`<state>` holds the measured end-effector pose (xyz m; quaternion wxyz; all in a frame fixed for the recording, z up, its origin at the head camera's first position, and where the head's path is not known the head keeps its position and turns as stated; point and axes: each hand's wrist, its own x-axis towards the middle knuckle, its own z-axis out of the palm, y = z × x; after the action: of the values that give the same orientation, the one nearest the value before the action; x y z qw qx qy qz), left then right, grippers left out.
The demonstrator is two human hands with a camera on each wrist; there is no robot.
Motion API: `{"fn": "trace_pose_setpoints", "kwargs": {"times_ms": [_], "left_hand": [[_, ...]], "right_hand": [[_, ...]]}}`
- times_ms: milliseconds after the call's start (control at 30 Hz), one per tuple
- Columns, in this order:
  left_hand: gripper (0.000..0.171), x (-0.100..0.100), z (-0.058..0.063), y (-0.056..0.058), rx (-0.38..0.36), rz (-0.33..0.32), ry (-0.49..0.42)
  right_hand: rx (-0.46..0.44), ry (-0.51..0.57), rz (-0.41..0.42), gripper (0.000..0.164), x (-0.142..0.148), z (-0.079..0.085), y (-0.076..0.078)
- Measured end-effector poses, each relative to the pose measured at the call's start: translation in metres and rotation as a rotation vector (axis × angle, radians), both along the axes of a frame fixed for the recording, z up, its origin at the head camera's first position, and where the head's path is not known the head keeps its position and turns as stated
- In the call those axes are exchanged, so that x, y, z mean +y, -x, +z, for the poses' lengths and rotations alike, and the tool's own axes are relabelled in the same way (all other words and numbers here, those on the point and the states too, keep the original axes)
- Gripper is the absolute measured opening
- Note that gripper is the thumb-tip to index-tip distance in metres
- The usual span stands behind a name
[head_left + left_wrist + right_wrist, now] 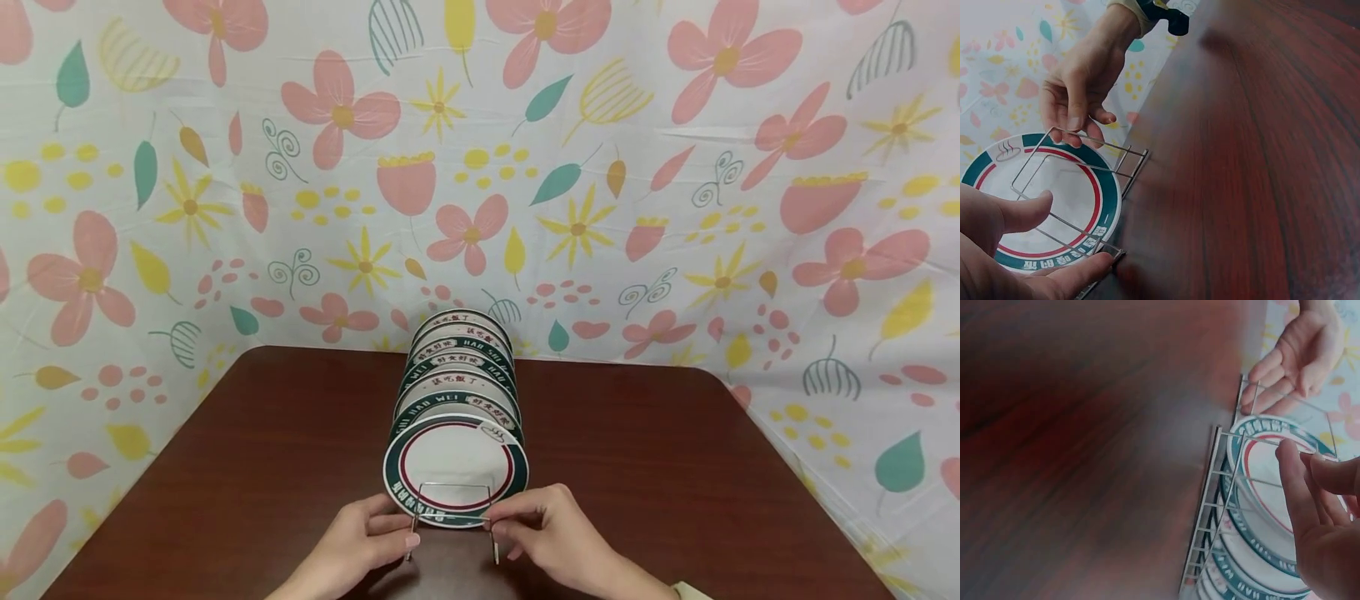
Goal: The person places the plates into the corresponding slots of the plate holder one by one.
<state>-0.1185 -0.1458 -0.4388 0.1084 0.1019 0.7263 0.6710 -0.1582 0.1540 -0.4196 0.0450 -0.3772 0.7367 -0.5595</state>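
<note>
A wire plate rack stands on the table, holding a row of plates on edge. The frontmost plate has a white middle, a red ring and a dark green rim with white lettering; it leans back. My left hand is at the rack's front left corner, its fingers fairly straight and touching the wire near the base, thumb spread apart in the left wrist view. At the front right, my right hand pinches the rack's upper wire between thumb and fingers. Both hands are close to the front plate's lower edge.
Several more plates with green or white rims and lettering stand behind the front one. The dark red-brown wooden table extends on both sides. A floral cloth hangs behind the table.
</note>
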Motion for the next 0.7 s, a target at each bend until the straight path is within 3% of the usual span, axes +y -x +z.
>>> {"fn": "trace_pose_setpoints", "kwargs": {"times_ms": [167,333,500,700], "left_hand": [[0.081,0.000,-0.002,-0.001,0.016,0.023,0.041],[0.079,0.009,-0.003,0.001,-0.040,0.030,0.017],[0.078,0.015,-0.003,0.002,-0.065,0.038,-0.014],[0.077,0.013,-0.003,0.002,-0.013,0.024,0.011]], "right_hand": [[0.054,-0.013,-0.027,0.011,-0.004,0.001,-0.006],[0.108,-0.039,-0.065,0.011,0.002,0.002,-0.008],[0.104,-0.052,-0.089,0.014,0.007,0.001,-0.007],[0.114,-0.028,-0.091,0.012,0.008,0.000,-0.007]]}}
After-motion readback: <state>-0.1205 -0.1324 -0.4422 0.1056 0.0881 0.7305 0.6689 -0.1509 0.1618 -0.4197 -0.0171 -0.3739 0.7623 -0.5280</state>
